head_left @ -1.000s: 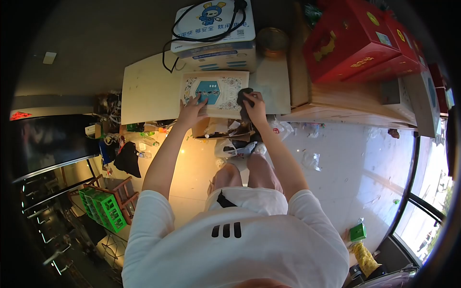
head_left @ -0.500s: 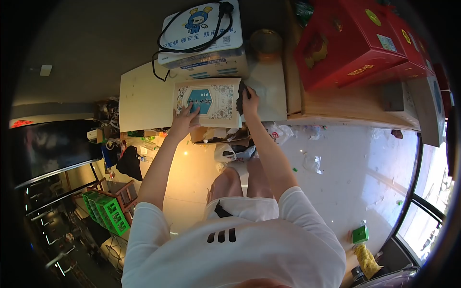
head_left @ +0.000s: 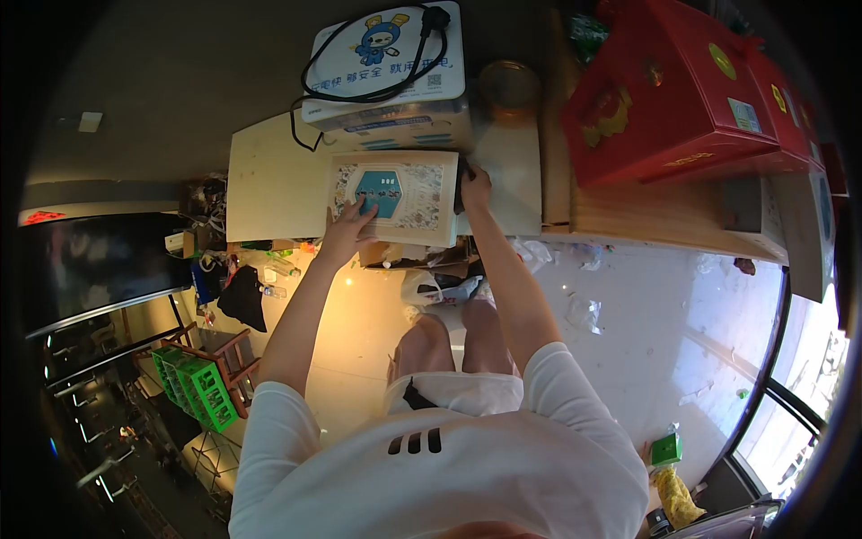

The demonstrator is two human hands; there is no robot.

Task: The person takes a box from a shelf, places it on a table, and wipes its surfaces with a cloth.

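A flat cream box [head_left: 422, 207] with a flowered border and a teal label [head_left: 386, 205] lies on the pale tabletop in front of me. My left hand [head_left: 348, 232] rests on its lower left part, fingers spread over the cover and the label's edge. At the box's right side, my right hand [head_left: 477, 189] is closed on a black cloth [head_left: 462, 184], pressed against that side. Much of the cloth is hidden by the fingers and the box edge.
Behind the box stands a white charging station [head_left: 386, 67] with a black cable [head_left: 310, 90] looped on top. A round glass jar [head_left: 509, 85] is beside it. Large red boxes [head_left: 664, 99] stand at right. A green crate [head_left: 199, 386] and plastic bags [head_left: 584, 314] are lower down.
The black cloth has gone from lying over the cover's right edge to the box's right side, with my right hand. My left hand stays on the cover. The view has shifted slightly.
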